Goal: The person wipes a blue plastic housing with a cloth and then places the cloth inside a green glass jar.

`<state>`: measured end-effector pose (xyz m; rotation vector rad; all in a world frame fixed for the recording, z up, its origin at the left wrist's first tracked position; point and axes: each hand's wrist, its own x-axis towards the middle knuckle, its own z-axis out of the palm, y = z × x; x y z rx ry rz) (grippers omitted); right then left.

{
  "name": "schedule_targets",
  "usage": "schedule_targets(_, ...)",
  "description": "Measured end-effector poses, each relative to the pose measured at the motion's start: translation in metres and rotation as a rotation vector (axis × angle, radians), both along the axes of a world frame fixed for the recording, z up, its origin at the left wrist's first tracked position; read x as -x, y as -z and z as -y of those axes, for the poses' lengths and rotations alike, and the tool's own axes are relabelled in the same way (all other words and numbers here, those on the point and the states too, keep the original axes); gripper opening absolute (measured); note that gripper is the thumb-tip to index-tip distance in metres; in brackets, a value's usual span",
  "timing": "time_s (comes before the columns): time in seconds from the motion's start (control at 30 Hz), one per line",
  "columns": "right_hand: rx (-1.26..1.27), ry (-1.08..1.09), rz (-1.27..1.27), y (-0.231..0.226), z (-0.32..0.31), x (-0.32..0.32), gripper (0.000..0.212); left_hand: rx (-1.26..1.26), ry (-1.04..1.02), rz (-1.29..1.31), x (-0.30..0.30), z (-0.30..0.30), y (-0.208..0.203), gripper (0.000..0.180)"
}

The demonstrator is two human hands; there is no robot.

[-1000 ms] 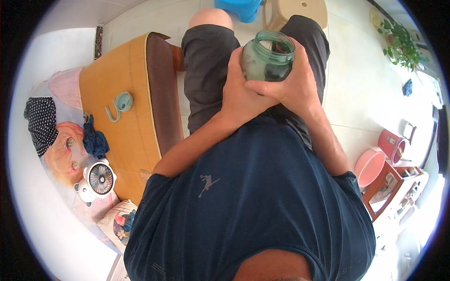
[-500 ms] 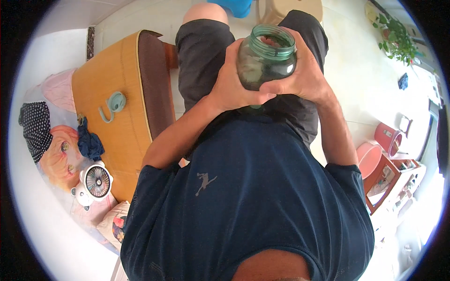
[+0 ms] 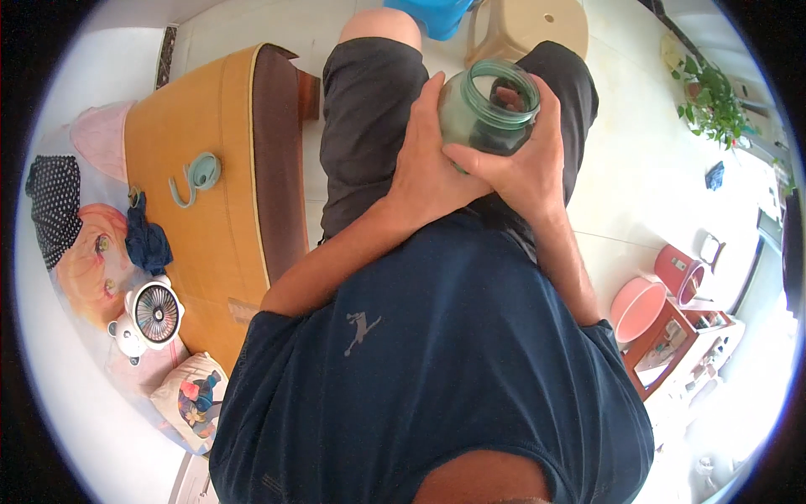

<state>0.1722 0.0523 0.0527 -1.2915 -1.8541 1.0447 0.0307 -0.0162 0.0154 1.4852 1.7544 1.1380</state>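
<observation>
A greenish glass jar point(image 3: 458, 118) with a threaded, uncovered mouth is held over my lap, its mouth tilted up toward me. My left hand point(image 3: 426, 172) lies along the jar's left side and underneath it, fingers stretched up the glass. My right hand point(image 3: 533, 168) wraps the right side, its thumb crossing the front of the jar near my left hand. Through the mouth, something dark reddish shows at the right; I cannot tell whether it is inside or seen through the glass.
On the left stands a tan-topped bench point(image 3: 210, 118) bearing a pale green ring-shaped item with a curved strap point(image 3: 204, 172). Beside it are a white fan point(image 3: 156, 313) and a cushion point(image 3: 195, 401). A beige stool point(image 3: 546, 25), a blue plastic item point(image 3: 432, 17) and pink basins point(image 3: 638, 309) stand around.
The jar has shifted slightly right and toward me, its mouth turned a little. My left hand has slid lower with fingers straighter; my right thumb now lies higher across the jar's front.
</observation>
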Motion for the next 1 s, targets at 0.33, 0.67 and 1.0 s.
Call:
schedule_targets(0.33, 0.044, -0.207, -0.084, -0.023, -0.003, -0.027, 0.111, -0.105, 0.323, 0.347, 0.021, -0.004, 0.002, 0.127)
schedule_targets(0.67, 0.336, -0.443, -0.215, -0.003, -0.049, -0.051, 0.113, 0.064, 0.538, 0.468, 0.03, -0.033, 0.001, 0.124)
schedule_targets(1.0, 0.178, -0.108, -0.14, 0.014, -0.006, -0.021, 0.115, 0.034, 0.107, 0.245, 0.003, -0.008, 0.0, 0.116)
